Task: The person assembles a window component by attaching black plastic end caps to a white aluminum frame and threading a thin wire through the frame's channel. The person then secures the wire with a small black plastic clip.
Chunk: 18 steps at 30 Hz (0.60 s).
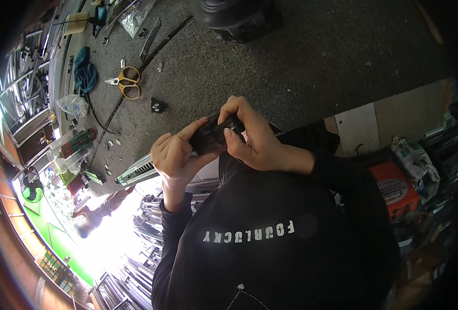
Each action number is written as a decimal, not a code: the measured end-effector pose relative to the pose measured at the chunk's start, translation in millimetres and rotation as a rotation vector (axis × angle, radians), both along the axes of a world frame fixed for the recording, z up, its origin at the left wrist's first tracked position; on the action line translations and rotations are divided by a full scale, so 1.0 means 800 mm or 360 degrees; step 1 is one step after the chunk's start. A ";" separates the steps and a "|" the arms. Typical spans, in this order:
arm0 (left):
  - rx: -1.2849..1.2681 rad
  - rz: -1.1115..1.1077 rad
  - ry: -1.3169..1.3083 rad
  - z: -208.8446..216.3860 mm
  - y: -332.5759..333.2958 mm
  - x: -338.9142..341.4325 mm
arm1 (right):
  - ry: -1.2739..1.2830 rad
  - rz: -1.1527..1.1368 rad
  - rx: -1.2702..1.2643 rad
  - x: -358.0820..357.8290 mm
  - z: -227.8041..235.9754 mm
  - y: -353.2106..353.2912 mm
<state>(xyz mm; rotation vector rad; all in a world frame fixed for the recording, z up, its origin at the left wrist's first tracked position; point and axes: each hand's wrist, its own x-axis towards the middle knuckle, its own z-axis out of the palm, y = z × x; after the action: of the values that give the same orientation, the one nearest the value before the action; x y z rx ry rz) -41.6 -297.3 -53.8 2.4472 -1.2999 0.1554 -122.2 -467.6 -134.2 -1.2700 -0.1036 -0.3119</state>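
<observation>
Close to the workbench's near edge, both hands are closed on a dark, blocky part (pixel 204 140) whose exact kind I cannot make out. My left hand (pixel 173 155) grips its left end, index finger stretched along the top. On the other end, my right hand (pixel 250 135) pinches with bent index finger and thumb. The fingers hide much of the part. A small black fitting (pixel 159 106) lies on the bench beyond my left hand. Farther left rest yellow-handled scissors (pixel 131 84), blades slightly apart.
The grey-covered workbench (pixel 213 67) carries a dark round machine base (pixel 234 18), a blue cloth (pixel 85 71), a plastic bag (pixel 74 105) and a tape roll (pixel 76 23). A slotted metal strip (pixel 136 170) lies along the near-left edge. A red box (pixel 393 187) stands at right; another person (pixel 97 211) is at left.
</observation>
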 end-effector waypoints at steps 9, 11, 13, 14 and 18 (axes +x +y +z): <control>-0.0036 -0.0017 0.0001 -0.003 -0.001 0.000 | 0.0027 0.0185 0.0033 0.006 0.000 -0.011; -0.0019 -0.0012 -0.0014 -0.003 -0.002 -0.001 | 0.0064 0.0249 0.0067 0.007 0.002 -0.014; 0.0018 -0.0011 -0.0006 -0.002 -0.002 -0.002 | 0.0154 0.0366 0.0161 0.007 0.004 -0.019; 0.0012 -0.0008 -0.0005 -0.001 -0.003 -0.002 | 0.0172 0.0381 0.0164 0.007 0.005 -0.021; -0.0014 -0.0007 -0.0002 0.000 -0.002 -0.001 | 0.0154 0.0304 0.0091 0.006 0.009 -0.019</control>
<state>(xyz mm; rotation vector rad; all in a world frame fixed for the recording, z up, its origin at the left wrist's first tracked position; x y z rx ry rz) -42.7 -298.8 -53.9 2.4369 -1.3024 0.1611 -117.4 -483.1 -127.3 -1.2066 -0.1311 -0.0883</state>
